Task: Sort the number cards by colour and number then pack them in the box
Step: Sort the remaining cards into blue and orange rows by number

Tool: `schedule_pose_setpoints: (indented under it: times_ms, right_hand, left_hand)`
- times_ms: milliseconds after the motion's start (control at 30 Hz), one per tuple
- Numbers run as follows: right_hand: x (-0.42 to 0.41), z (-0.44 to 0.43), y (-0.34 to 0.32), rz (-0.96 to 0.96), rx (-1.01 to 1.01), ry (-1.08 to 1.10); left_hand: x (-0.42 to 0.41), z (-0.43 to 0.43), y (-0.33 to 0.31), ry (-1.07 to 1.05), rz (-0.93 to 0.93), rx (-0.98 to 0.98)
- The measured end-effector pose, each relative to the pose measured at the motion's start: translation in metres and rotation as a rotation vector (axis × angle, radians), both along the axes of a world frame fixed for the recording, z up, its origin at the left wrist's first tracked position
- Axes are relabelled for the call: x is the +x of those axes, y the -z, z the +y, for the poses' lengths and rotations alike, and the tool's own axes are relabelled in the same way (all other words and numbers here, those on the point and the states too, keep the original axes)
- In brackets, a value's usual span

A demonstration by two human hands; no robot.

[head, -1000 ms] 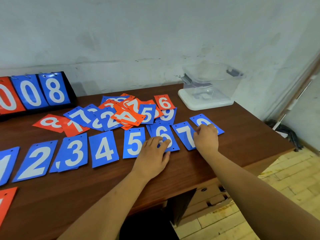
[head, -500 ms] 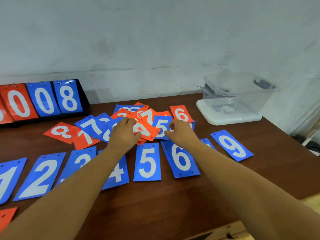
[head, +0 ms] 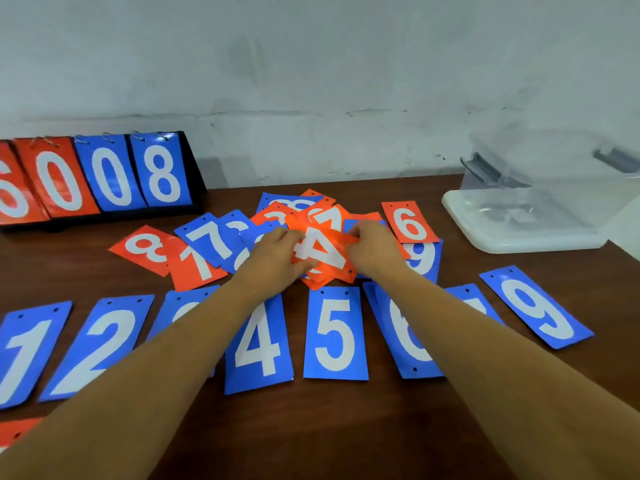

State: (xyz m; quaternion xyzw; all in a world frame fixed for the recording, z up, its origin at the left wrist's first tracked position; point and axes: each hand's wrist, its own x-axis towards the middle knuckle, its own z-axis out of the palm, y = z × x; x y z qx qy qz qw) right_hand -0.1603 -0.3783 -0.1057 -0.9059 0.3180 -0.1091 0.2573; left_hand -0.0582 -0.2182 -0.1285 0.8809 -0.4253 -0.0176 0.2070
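**Orange 4 gripped at both ends above the loose heap**

Orange plastic shows between the person's two hands: the orange 4 card (head: 323, 251) sits on top of the unsorted heap (head: 304, 220) at the middle of the brown table (head: 346, 427). The left hand (head: 277, 252) has its fingers curled round the card's left edge, with the thumb tucked in at the lower side. The right hand (head: 372, 249) pinches the right edge with bent fingers. From where I stand, neither hand has hold of anything else.

Around that card the heap spreads out in a jumble of both colours. An orange 8 (head: 145, 247), an orange 1 (head: 197, 265) and a blue 7 (head: 211, 240) lie on its left side; an orange 6 (head: 408, 223) and a blue 9 (head: 424, 258) lie on its right.

Nearer the table's front edge runs a sorted blue row: blue 1 (head: 24, 355), blue 2 (head: 97, 344), a card half hidden under the left forearm, blue 4 (head: 259, 344), blue 5 (head: 334, 334), blue 6 (head: 398, 334), another card mostly hidden by the right forearm, and a second blue 9 (head: 535, 306) at the far right.

The clear box (head: 540, 188) stands well apart at the table's back right corner, on a white lid (head: 512, 242). A flip scoreboard (head: 104, 174) stands against the wall at the back left.
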Motion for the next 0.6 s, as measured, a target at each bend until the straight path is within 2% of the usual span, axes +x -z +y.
schedule_pose_setpoints:
  times_ms: [100,167,200,233,300,367,400,467,533,600]
  right_hand:
    - [-0.012,0.007,-0.034,-0.195,0.262,-0.162]
    - [-0.015,0.015,-0.054,-0.186,0.300,-0.305]
    - [-0.013,0.019,-0.059,-0.169,0.298,-0.347]
    - [-0.011,0.024,-0.063,-0.180,0.305,-0.366]
    - [-0.005,0.029,-0.066,-0.306,0.409,-0.340]
    - [0.001,0.030,-0.060,-0.471,0.597,-0.221]
    - [0.004,0.030,-0.053,-0.481,0.588,-0.157]
    - [0.011,0.032,-0.033,-0.257,0.290,-0.112]
    - [0.019,0.044,-0.013,-0.008,0.061,-0.153]
    - [0.029,0.060,-0.001,0.125,-0.072,-0.180]
  left_hand:
    - [0.007,0.012,-0.014,0.026,-0.194,-0.240]
    - [0.012,0.020,-0.029,0.086,-0.350,-0.279]
    - [0.014,0.024,-0.037,0.117,-0.360,-0.267]
    - [0.013,0.029,-0.045,0.127,-0.320,-0.248]
    - [0.012,0.042,-0.057,0.047,-0.114,-0.245]
    - [0.014,0.058,-0.064,-0.115,0.140,-0.384]
    - [0.016,0.067,-0.065,-0.187,0.241,-0.489]
    - [0.020,0.081,-0.064,-0.308,0.391,-0.632]
    - [0.020,0.092,-0.057,-0.399,0.523,-0.686]
    - [0.018,0.100,-0.050,-0.474,0.630,-0.702]
